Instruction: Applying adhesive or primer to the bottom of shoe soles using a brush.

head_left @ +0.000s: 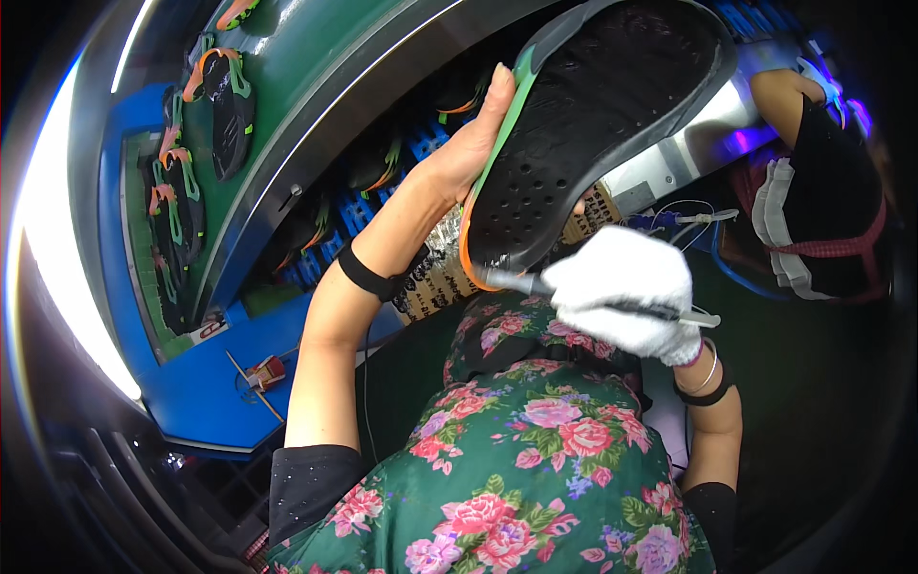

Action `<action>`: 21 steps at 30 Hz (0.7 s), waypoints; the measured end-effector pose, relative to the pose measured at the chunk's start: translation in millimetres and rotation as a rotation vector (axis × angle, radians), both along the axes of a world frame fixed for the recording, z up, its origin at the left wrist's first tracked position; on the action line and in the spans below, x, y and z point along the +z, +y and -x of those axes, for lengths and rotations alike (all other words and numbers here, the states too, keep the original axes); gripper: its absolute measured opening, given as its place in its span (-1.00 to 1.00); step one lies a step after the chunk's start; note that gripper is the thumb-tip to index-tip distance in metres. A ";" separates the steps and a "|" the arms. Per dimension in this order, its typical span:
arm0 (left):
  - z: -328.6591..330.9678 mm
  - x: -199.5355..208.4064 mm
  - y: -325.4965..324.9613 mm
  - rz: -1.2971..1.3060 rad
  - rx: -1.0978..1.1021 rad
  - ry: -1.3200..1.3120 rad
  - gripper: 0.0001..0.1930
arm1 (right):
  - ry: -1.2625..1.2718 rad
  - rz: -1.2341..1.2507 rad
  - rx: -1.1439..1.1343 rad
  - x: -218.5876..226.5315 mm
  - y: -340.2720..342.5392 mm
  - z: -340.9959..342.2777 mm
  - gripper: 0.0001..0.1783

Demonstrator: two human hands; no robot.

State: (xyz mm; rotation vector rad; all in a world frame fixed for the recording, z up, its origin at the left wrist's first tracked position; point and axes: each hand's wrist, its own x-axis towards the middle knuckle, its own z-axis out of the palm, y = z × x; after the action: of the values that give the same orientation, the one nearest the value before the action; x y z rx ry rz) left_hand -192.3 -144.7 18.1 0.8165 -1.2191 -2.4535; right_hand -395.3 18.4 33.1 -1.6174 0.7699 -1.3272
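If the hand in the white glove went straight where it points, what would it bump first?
Probably the near end of the black shoe sole: the thin tool in the right hand points there, seemingly touching it, though depth is unclear.

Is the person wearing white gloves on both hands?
No, a white glove covers the right hand, but the left hand holding the shoe is bare.
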 end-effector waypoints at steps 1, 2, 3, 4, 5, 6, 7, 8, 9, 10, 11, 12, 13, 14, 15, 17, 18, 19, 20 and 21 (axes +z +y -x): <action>0.7 0.2 -3.5 -0.050 0.007 0.028 0.07 | 0.089 0.069 -0.057 -1.0 -4.0 1.0 -0.75; 1.1 1.2 -5.0 -0.099 0.014 0.057 -0.02 | 0.177 0.139 -0.114 -1.3 -6.4 1.7 -0.74; 2.8 1.9 -4.1 -0.081 0.032 0.027 -0.07 | 0.267 0.231 -0.078 -4.3 -6.4 1.4 -0.73; 2.1 1.9 -5.0 -0.081 0.036 0.028 -0.07 | 0.313 0.321 -0.054 -8.4 -5.6 -4.0 -0.73; 1.0 1.7 -6.9 -0.018 -0.008 -0.112 -0.07 | 0.307 0.272 -0.004 -6.9 -3.7 -6.4 -0.73; 0.4 1.7 -7.6 0.045 -0.053 -0.252 -0.07 | 0.301 0.222 0.047 -4.0 -2.5 -7.5 -0.72; 3.6 1.8 -0.7 -0.019 0.007 -0.227 -0.06 | 0.177 0.148 0.138 -2.1 -5.9 -5.6 -0.72; 2.2 1.3 -0.3 -0.018 0.014 -0.229 -0.06 | 0.021 0.027 0.172 0.2 -4.9 -5.2 -0.74; 0.4 0.5 -0.4 -0.016 -0.024 -0.268 -0.06 | 0.000 0.008 0.178 2.7 -5.8 -3.7 -0.75; 0.9 3.0 1.4 -0.017 -0.064 -0.308 -0.06 | -0.022 -0.013 0.183 4.9 -5.3 -2.2 -0.77; 1.8 5.4 3.9 -0.059 -0.036 -0.327 -0.07 | 0.058 0.054 0.108 4.4 -7.3 -1.5 -0.73; 2.6 8.4 6.7 -0.061 -0.030 -0.328 -0.07 | 0.137 0.122 0.033 3.1 -11.2 -0.8 -0.70; 6.1 12.1 8.0 -0.023 -0.027 -0.397 -0.07 | 0.248 0.249 -0.010 -5.7 -12.0 -2.6 -0.69; 8.3 13.6 8.3 0.015 -0.024 -0.466 -0.07 | 0.253 0.248 -0.011 -9.0 -9.2 -4.4 -0.69; 9.3 12.9 7.0 0.015 -0.025 -0.462 -0.07 | 0.318 0.303 0.034 -10.5 -5.5 -5.9 -0.69; 5.3 10.5 6.0 -0.079 -0.031 -0.461 -0.07 | 0.304 0.303 0.152 -8.3 -7.2 -8.8 -0.72; 3.8 10.0 6.3 -0.081 -0.026 -0.464 -0.07 | 0.300 0.304 0.157 -5.8 -11.5 -5.7 -0.72; 4.2 10.3 7.2 -0.134 -0.029 -0.445 -0.12 | 0.183 0.214 0.198 -3.8 -16.1 -0.6 -0.71; 4.7 10.4 7.2 -0.186 -0.034 -0.425 -0.17 | 0.066 0.123 0.237 -3.8 -20.4 2.5 -0.71; 5.3 9.7 5.5 -0.186 -0.030 -0.425 -0.17 | 0.104 0.148 0.178 -4.8 -24.2 3.5 -0.69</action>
State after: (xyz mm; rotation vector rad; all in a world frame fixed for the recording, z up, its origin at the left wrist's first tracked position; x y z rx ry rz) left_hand -197.6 -139.2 27.8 1.4384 -1.1437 -2.5249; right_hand -398.8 -5.8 28.3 -1.8388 0.5845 -1.2033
